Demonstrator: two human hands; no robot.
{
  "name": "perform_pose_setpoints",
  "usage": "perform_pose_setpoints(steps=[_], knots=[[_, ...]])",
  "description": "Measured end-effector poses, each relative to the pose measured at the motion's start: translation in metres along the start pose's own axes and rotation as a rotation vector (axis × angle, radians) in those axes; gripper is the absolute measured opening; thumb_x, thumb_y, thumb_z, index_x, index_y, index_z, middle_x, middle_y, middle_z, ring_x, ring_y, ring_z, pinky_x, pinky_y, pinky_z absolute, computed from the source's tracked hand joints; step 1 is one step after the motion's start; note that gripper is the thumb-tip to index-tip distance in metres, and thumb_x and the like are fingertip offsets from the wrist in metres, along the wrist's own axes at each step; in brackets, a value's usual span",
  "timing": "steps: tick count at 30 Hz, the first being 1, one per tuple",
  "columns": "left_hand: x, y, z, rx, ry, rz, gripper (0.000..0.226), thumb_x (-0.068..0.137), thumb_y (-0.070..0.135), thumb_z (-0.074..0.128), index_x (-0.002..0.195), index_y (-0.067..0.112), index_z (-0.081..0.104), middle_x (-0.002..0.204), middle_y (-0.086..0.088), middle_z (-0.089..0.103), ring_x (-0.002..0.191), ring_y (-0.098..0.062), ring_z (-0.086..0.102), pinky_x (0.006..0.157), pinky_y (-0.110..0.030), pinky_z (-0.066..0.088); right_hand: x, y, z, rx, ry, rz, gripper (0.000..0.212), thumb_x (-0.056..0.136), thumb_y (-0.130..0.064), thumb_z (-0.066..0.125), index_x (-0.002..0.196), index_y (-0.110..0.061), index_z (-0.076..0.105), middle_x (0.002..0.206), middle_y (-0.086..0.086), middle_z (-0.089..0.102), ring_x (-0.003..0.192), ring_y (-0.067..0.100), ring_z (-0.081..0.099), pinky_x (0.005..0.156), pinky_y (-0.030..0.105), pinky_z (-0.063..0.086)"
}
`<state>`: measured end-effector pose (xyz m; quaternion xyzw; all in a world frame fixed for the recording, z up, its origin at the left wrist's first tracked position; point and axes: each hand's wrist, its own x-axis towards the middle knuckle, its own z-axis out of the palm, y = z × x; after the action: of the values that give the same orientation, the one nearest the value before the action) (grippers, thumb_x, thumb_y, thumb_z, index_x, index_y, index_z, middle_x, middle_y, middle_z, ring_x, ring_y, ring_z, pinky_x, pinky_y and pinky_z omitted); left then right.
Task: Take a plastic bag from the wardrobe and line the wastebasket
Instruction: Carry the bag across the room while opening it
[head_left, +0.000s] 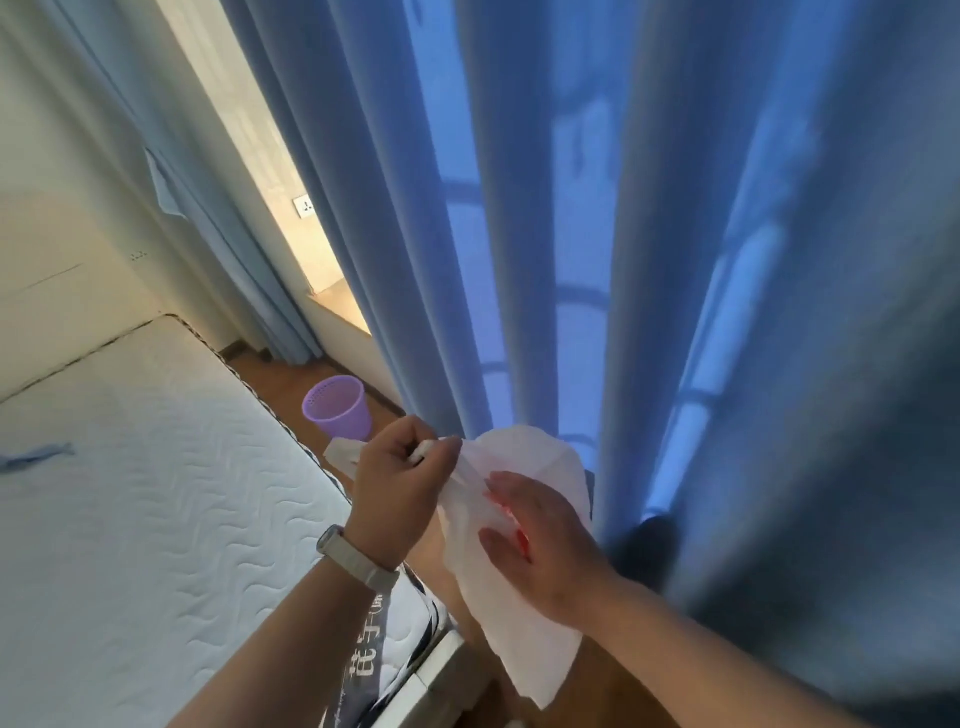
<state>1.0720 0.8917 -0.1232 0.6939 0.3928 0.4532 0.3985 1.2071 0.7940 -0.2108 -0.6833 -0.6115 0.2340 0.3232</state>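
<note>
Left hand (395, 483), frame centre: pinched shut on plastic bag (519, 571) edge, probably to part its mouth. Right hand (545, 545): flat, fingers spread across it. Wastebasket (340, 408): upper left, unlined.

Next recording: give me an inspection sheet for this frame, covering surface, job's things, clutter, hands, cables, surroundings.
Surface: wooden floor between mattress and curtain; no table in view.
Job's things: white plastic bag held in the air by both hands, still mostly flat; purple wastebasket upright on the floor ahead, unlined, looks empty.
Clutter: small blue scrap on the mattress.
Hands: left hand pinches the bag's top edge, watch on the wrist; right hand lies flat against the bag, fingers spread.
Cables: nothing seen.
Surroundings: blue curtain at right, wall socket beyond it, pale wall at left.
</note>
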Motion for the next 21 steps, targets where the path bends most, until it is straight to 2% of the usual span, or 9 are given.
perform_pose_setpoints(steps=[2,3,6,8,10,13,17,21], knots=[[0.01,-0.006,-0.004,0.014,0.047,0.002,0.034,0.065,0.039,0.066,0.052,0.018,0.043,0.051,0.011,0.039,0.051,-0.005,0.035,0.05,-0.017,0.034,0.02,0.003,0.004,0.01,-0.02,-0.019,0.049,0.095,-0.058,0.048,0.139,-0.044,0.031,0.142,-0.019,0.044,0.127,0.008,0.044,0.113,0.04,0.039],[0.015,-0.01,-0.006,0.018,0.065,0.009,0.036,0.067,0.035,0.068,0.053,0.013,0.043,0.051,0.011,0.038,0.051,-0.005,0.034,0.05,-0.017,0.034,0.03,0.003,0.006,0.017,-0.022,-0.024,0.049,0.094,-0.06,0.047,0.138,-0.045,0.03,0.141,-0.019,0.044,0.125,0.008,0.045,0.112,0.041,0.04],[0.035,-0.025,-0.011,0.02,0.115,0.0,0.035,0.072,0.02,0.067,0.056,0.004,0.04,0.052,0.01,0.039,0.052,-0.005,0.034,0.051,-0.017,0.033,0.059,0.0,0.01,0.022,-0.062,-0.06,0.05,0.09,-0.071,0.034,0.134,-0.05,0.024,0.139,-0.019,0.047,0.118,0.003,0.046,0.111,0.036,0.04],[0.05,-0.036,-0.015,-0.005,0.136,-0.006,0.035,0.071,0.024,0.068,0.057,0.005,0.042,0.051,0.011,0.042,0.052,-0.005,0.036,0.051,-0.017,0.035,0.079,-0.001,0.01,0.004,-0.09,-0.097,0.055,0.085,-0.078,0.027,0.133,-0.051,0.022,0.137,-0.019,0.048,0.114,0.003,0.049,0.106,0.032,0.041],[0.067,-0.048,-0.019,-0.023,0.162,-0.002,0.038,0.07,0.034,0.067,0.057,0.006,0.045,0.052,0.009,0.044,0.053,-0.006,0.039,0.052,-0.019,0.037,0.103,0.001,0.013,-0.026,-0.119,-0.121,0.051,0.088,-0.073,0.032,0.133,-0.051,0.024,0.136,-0.02,0.049,0.113,0.004,0.05,0.105,0.031,0.042],[0.097,-0.064,-0.028,-0.032,0.199,-0.007,0.033,0.07,0.038,0.065,0.056,0.015,0.047,0.052,0.009,0.046,0.053,-0.006,0.041,0.052,-0.019,0.039,0.146,0.0,0.017,-0.069,-0.156,-0.14,0.049,0.092,-0.067,0.038,0.136,-0.048,0.029,0.138,-0.021,0.048,0.114,0.0,0.046,0.107,0.032,0.04],[0.144,-0.082,-0.048,-0.009,0.264,-0.016,0.03,0.074,0.02,0.067,0.053,0.026,0.047,0.048,0.016,0.047,0.05,-0.004,0.042,0.051,-0.012,0.038,0.208,-0.011,0.029,-0.082,-0.19,-0.202,0.049,0.092,-0.066,0.042,0.136,-0.047,0.032,0.139,-0.021,0.048,0.116,0.001,0.046,0.108,0.033,0.039],[0.182,-0.099,-0.079,-0.044,0.294,-0.015,0.033,0.072,0.028,0.069,0.055,0.012,0.046,0.05,0.013,0.042,0.051,-0.006,0.037,0.051,-0.017,0.037,0.265,-0.026,0.05,-0.07,-0.21,-0.265,0.047,0.095,-0.061,0.046,0.137,-0.044,0.032,0.141,-0.02,0.047,0.124,0.006,0.046,0.11,0.033,0.037]])
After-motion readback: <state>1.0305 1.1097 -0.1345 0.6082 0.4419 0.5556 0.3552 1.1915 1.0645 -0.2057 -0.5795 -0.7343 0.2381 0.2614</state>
